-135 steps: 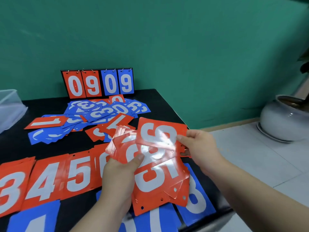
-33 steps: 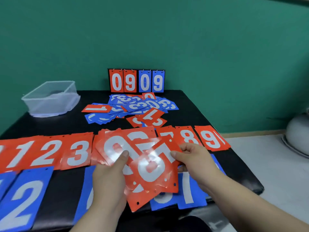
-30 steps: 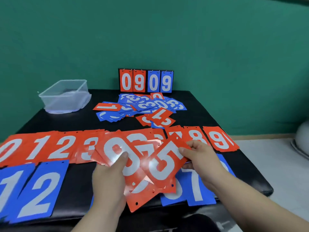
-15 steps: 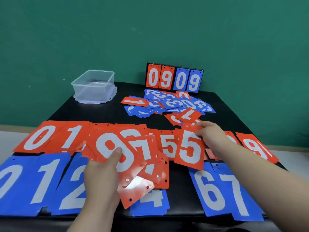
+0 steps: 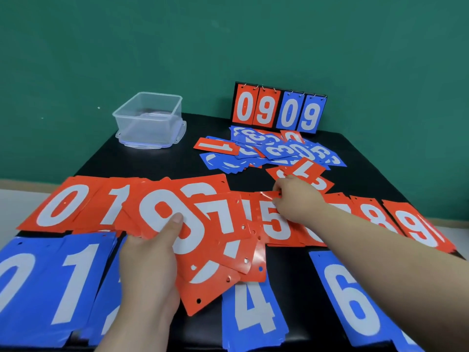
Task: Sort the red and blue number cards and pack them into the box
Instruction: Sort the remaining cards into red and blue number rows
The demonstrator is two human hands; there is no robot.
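Note:
My left hand [image 5: 149, 262] grips a fan of red number cards [image 5: 200, 229], thumb on the top 9, with a 7 beside it. My right hand [image 5: 294, 199] pinches the top edge of a red 5 card [image 5: 275, 224] lying on the 5 pile in the red row. That row runs from red 0 [image 5: 61, 204] at the left to red 9 [image 5: 418, 229] at the right. Below it lie blue piles: 0 and 1 [image 5: 68, 283], 4 [image 5: 252, 308], 6 [image 5: 352, 301]. The clear plastic box [image 5: 149, 118] stands at the back left.
A heap of unsorted blue and red cards [image 5: 274, 151] lies at the back middle of the black table [image 5: 142, 163]. Behind it stands a flip scoreboard [image 5: 279, 110] showing 09 09 against the green wall. The table's front edge is close to me.
My right hand carried the red 5 from the fan up and right, and laid it on the 5 pile in the red row. The view swung left, bringing the box in.

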